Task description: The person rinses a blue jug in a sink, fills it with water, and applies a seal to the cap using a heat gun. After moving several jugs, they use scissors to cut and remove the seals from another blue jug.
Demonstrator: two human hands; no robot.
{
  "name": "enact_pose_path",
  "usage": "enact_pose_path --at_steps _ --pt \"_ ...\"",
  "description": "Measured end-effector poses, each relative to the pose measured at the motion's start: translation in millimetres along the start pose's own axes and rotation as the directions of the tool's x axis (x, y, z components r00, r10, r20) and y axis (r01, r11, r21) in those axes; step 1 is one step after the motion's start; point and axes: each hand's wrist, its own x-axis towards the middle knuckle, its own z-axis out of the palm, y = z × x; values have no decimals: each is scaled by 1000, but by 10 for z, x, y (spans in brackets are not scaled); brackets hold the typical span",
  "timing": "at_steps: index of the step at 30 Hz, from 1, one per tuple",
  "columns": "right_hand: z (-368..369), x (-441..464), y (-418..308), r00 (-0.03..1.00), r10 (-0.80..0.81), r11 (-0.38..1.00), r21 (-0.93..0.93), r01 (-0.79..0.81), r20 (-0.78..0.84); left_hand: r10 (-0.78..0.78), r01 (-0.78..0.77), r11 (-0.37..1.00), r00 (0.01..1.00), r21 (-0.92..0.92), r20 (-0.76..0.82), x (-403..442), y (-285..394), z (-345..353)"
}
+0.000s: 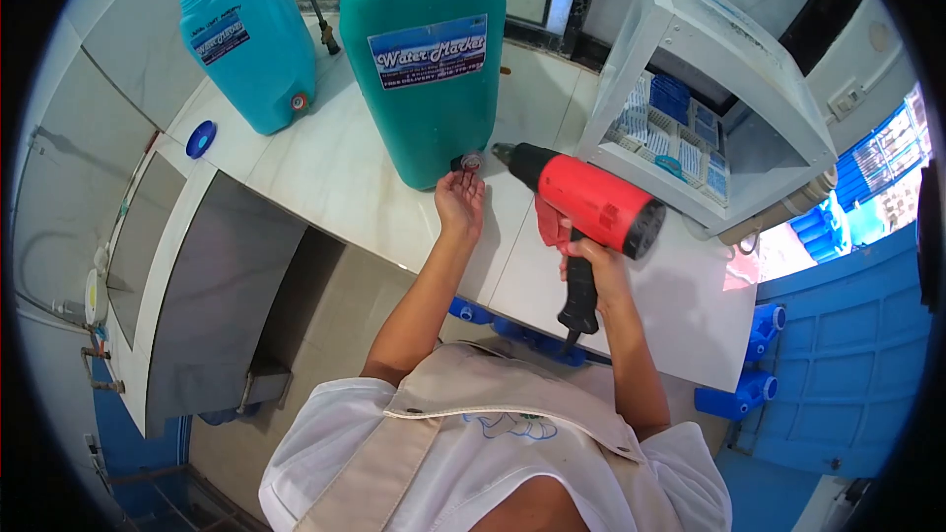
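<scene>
My right hand (599,271) is wrapped round the black handle of a red heat gun (596,202). Its metal nozzle points left at the spout (471,162) low on a green water container (434,108) with a blue lid. Palm up, my left hand (460,205) has its fingers closed about the underside of that spout. Clear material seems to cover the spout, though it is too small to make out fully. The container stands upright and has a "Water Market" label (431,51).
A lighter blue container (251,49) stands at the left on the white tiled counter (537,271), near a blue cap (201,139). To the right is a white-framed cabinet (709,89) holding baskets. Blue jugs (739,394) sit below the counter's right end.
</scene>
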Motion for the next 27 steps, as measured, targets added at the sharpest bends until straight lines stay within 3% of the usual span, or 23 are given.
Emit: enact_pose_path --at_steps 4,7,8,9,10,12,14,16,18,21,26,27 --pt "-420 -301 -372 978 -208 961 -193 200 -19 -64 66 994 998 -88 22 -45 75 73" --pt "-775 -584 -1161 834 -548 751 -398 527 70 -107 109 988 994 -107 23 -150 9 114" --pt "-937 -595 -1479 790 -603 673 -461 578 110 -49 53 995 997 88 -53 -265 -45 226" --pt "-1037 -597 -1847 775 -630 539 -685 490 58 27 8 959 993 284 -118 -379 -83 303" --pt "-1205 -582 -2120 717 -690 464 -702 540 96 22 10 959 994 283 -109 -463 -105 315" --pt "-1035 -579 -2696 631 -774 110 -974 198 41 -35 -34 824 993 566 111 -596 -127 355" --pt "-900 -331 -3140 678 -735 20 -998 55 23 -71 -20 811 989 585 132 -710 -74 470" --pt "-887 71 -3317 387 -819 -325 -899 295 423 -143 -25 772 967 635 212 -744 -37 511" --pt "-1058 534 -3606 653 -654 -412 -904 118 383 -150 -47 757 958 651 243 -757 -1 549" --pt "-961 763 -3582 773 -600 -453 -884 -112 209 -174 -70 733 942 677 287 -744 46 596" --pt "-1153 989 -3441 741 -631 -401 -914 -56 231 -195 -74 697 938 713 287 -683 57 616" --pt "-1136 793 -3314 511 -777 -410 -912 30 367 -198 -65 688 941 723 273 -682 62 635"
